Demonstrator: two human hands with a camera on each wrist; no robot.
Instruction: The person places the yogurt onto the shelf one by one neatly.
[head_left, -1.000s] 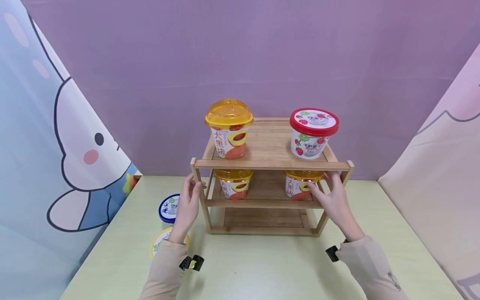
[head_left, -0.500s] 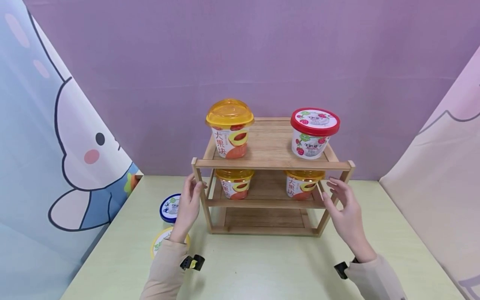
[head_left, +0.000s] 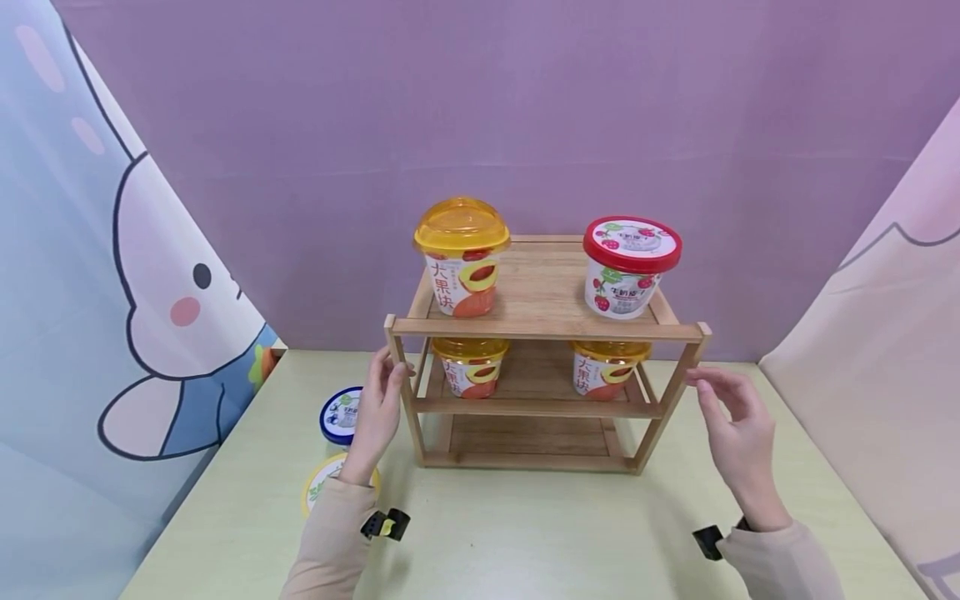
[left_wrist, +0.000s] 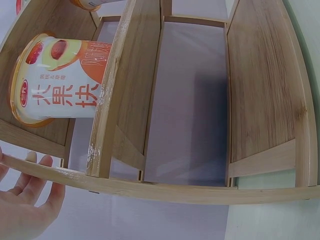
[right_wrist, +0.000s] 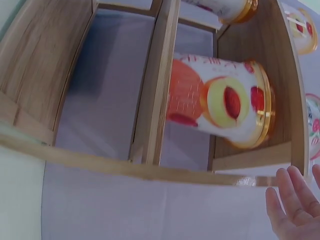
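A three-tier bamboo rack [head_left: 540, 408] stands on the table. My left hand [head_left: 378, 408] holds its left upright; in the left wrist view a fingertip shows past the post. Beside the right upright is my right hand [head_left: 742, 433], fingers loosely bent and holding nothing; whether its fingertips touch the post I cannot tell. On the top tier are a tall yellow-domed peach cup [head_left: 462, 258] at left and a red-lidded tub [head_left: 630, 267] at right. The middle tier carries a left peach cup [head_left: 472, 371] and a right peach cup [head_left: 603, 371], both yellow-lidded.
Left of the rack, a blue-lidded tub [head_left: 341, 417] and a yellow-lidded tub [head_left: 318, 483] stand on the table [head_left: 525, 542], partly hidden by the left arm. A purple cloth [head_left: 540, 125] hangs behind, with printed curtains at both sides.
My right hand has come away from the right peach cup on the middle tier and moved right, out past the rack's upright. The left hand has stayed put.
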